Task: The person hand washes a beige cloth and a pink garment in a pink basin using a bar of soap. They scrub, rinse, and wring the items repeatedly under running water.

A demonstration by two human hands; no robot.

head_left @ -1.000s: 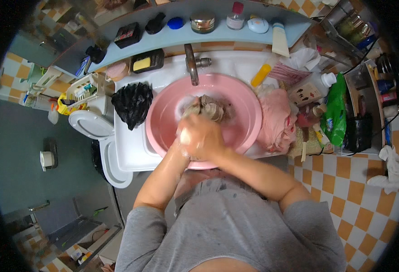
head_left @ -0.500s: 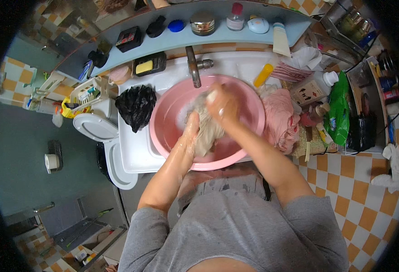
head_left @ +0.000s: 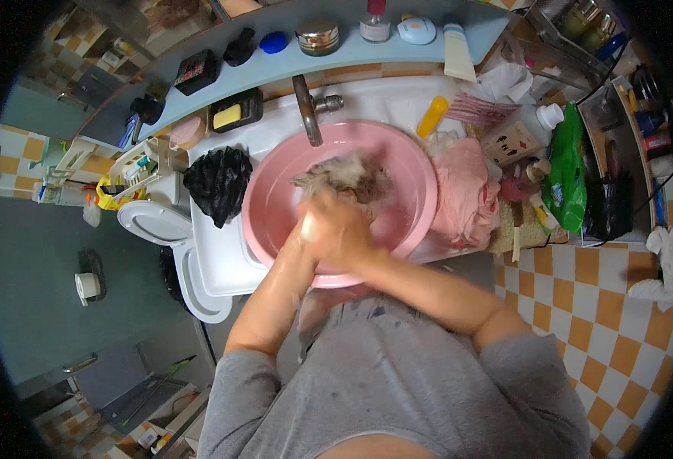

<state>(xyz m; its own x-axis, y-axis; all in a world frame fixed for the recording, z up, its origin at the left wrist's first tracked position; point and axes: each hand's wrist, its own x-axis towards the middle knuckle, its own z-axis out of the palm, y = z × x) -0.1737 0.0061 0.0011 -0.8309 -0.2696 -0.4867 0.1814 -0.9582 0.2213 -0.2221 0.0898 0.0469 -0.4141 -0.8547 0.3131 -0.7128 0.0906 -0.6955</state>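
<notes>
A wet, greyish-beige cloth (head_left: 344, 174) lies bunched in soapy water inside a pink basin (head_left: 426, 200). My right hand (head_left: 345, 233) is closed and crosses over my left hand (head_left: 303, 243) near the basin's front. The cloth spreads out from beneath the two hands toward the tap (head_left: 306, 115). Most of my left fingers are covered by the right hand, closed at the cloth's near end. A small white patch shows by the right fingers; whether it is soap or foam is unclear.
The basin sits in a white sink (head_left: 214, 264). A black plastic bag (head_left: 219, 183) is at its left, pink fabric (head_left: 466, 195) at its right. Yellow soap (head_left: 228, 116) rests in a black dish. Beyond stands a shelf (head_left: 351, 55) of toiletries; bottles and a green bag (head_left: 568, 172) crowd the right.
My right hand has come down and left, from the basin's far part onto my left hand. More of the cloth now lies loose beyond the hands. The whole view has shifted slightly.
</notes>
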